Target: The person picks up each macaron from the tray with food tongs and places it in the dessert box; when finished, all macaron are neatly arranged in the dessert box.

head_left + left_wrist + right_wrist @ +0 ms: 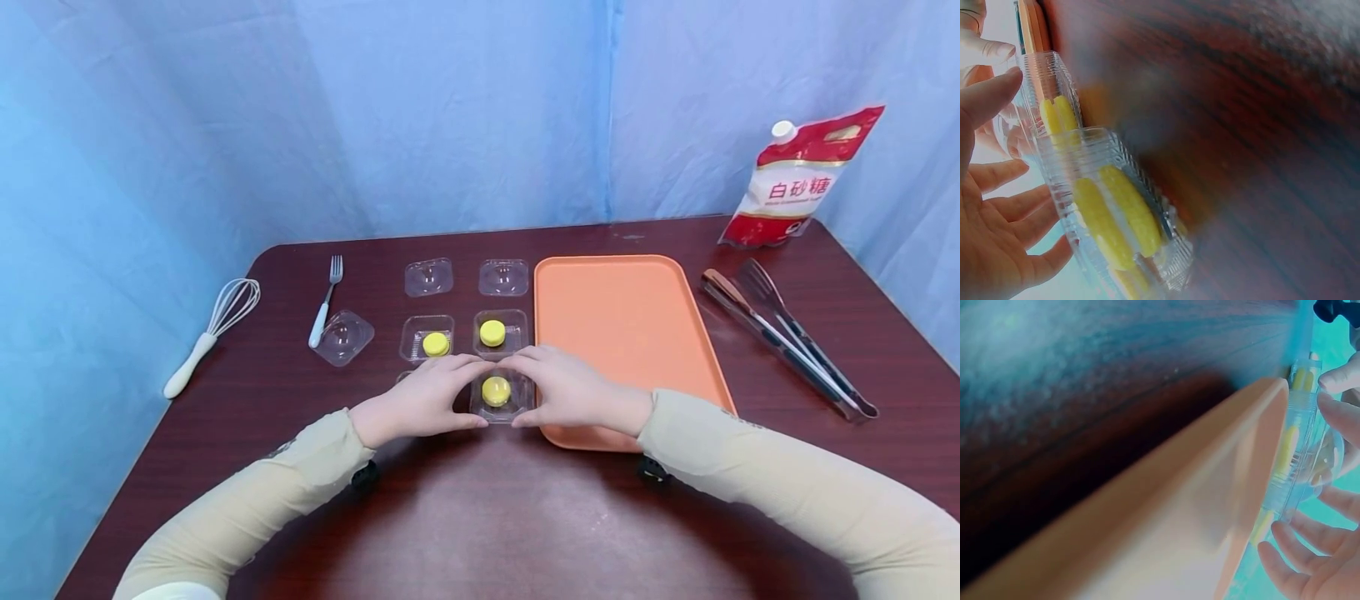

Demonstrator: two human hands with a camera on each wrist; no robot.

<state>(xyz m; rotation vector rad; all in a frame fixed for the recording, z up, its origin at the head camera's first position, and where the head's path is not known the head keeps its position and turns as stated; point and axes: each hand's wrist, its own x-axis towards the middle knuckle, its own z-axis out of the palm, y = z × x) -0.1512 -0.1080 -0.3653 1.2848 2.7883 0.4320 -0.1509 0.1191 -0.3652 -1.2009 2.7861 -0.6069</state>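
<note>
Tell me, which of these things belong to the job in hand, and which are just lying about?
Seemingly in the job:
left hand
right hand
domed lid between them
clear boxes
yellow rounds inside
loose lids

Probably just lying about:
whisk
fork
tongs
red-and-white bag
orange tray (could be wanted later)

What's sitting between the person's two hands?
A clear plastic container with a round yellow item inside lies between the left hand and the right hand in the head view; the right wrist view shows a clear domed lid over it.
</note>
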